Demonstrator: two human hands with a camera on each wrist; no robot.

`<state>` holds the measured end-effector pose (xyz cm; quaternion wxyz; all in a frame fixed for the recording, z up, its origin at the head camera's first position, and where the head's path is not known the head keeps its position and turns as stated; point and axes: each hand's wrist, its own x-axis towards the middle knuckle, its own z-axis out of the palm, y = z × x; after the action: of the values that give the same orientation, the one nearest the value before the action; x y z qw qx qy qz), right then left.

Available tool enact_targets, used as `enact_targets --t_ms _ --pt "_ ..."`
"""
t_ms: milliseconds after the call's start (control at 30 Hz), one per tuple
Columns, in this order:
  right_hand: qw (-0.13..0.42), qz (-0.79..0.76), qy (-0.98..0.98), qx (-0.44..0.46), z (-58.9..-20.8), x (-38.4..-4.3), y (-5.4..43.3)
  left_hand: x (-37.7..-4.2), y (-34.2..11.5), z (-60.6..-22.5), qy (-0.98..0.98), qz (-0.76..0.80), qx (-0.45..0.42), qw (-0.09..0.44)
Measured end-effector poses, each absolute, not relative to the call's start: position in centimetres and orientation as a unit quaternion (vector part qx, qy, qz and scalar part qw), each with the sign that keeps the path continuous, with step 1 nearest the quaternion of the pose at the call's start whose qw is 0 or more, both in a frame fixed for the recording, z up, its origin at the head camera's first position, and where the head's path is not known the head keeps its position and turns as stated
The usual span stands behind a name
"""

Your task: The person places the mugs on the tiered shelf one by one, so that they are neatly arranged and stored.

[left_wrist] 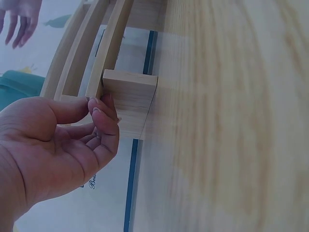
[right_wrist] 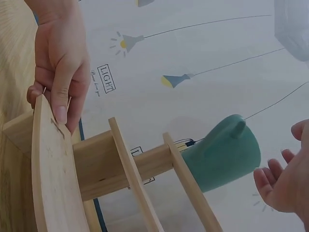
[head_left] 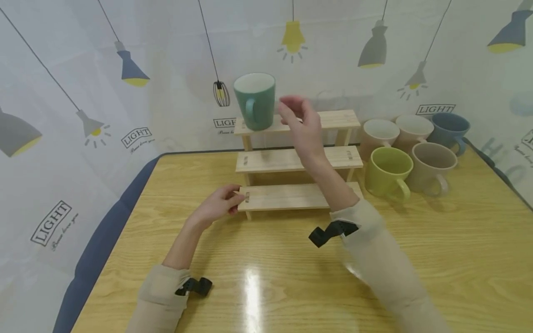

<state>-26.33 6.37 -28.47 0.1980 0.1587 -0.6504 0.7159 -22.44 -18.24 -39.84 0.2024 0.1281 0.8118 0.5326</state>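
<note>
A green mug point(head_left: 259, 104) with a white inside stands upright on the left end of the top tier of a three-step wooden rack point(head_left: 287, 196). Its handle faces the front. Just right of the mug is my right hand point(head_left: 303, 129), fingers loosely bent and holding nothing. The right wrist view shows a gap between those fingertips point(right_wrist: 263, 181) and the mug point(right_wrist: 224, 152). My left hand point(head_left: 218, 203) pinches the left end of the lowest tier between thumb and fingers, as the left wrist view also shows with the hand point(left_wrist: 63, 140) at the board's end.
Several mugs cluster right of the rack: a yellow-green mug point(head_left: 389, 171), a taupe mug point(head_left: 433, 166), a blue mug point(head_left: 449, 132) and pale pinkish ones point(head_left: 379, 134). They stand on a wood-grain table point(head_left: 291, 277). Behind hangs a white cloth point(head_left: 175, 55) printed with lamps.
</note>
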Motion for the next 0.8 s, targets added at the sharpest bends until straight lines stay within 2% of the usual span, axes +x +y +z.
enact_targets --t_ms 500,800 --pt "0.184 0.751 -0.620 0.135 -27.0 -22.6 15.1 -22.6 -18.2 -40.2 0.813 0.532 0.115 0.206" --pt "0.206 0.660 -0.717 0.086 -28.0 -20.5 19.8 -22.7 -18.2 -40.2 0.814 0.532 0.108 0.209"
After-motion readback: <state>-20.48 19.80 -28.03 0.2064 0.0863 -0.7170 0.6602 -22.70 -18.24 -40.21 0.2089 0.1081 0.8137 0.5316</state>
